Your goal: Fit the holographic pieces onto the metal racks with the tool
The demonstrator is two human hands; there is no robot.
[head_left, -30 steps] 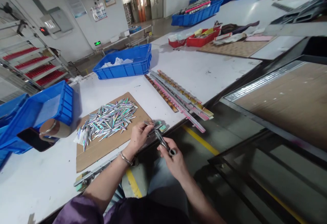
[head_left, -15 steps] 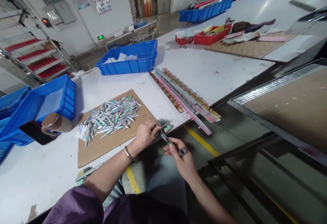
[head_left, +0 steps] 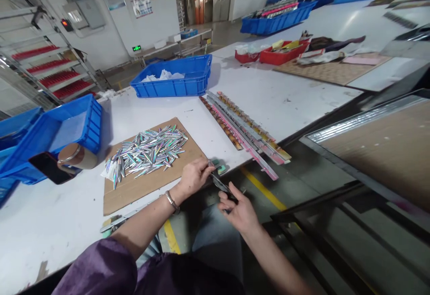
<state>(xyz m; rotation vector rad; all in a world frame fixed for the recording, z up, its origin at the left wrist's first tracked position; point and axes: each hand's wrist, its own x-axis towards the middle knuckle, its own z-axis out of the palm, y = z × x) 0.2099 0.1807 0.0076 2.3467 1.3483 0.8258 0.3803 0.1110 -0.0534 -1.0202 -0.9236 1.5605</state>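
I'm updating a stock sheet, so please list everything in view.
Table: at least one, white, foreground
Cardboard sheet: one, brown, on table
Slim pieces: uncountable, silver, heaped on cardboard sheet
Strips: several, pink, grey, brownish, right of sheet
Bins: several, blue, left, middle and back
Trays: two, red, upper right
Phone: one, black, left
Mug: one, tan, beside phone
Rack: one, metallic, upper left
Panel: one, brown, right
Posters: several, whitish, background
Hand tool: one, dark, front centre
Left hand: one, bare, near tool's tip
Right hand: one, bare, at tool's handle

Slim, dark metallic tool (head_left: 220, 183), aslant between both hands (head_left: 195, 176) (head_left: 243, 214), lower end toward the right.
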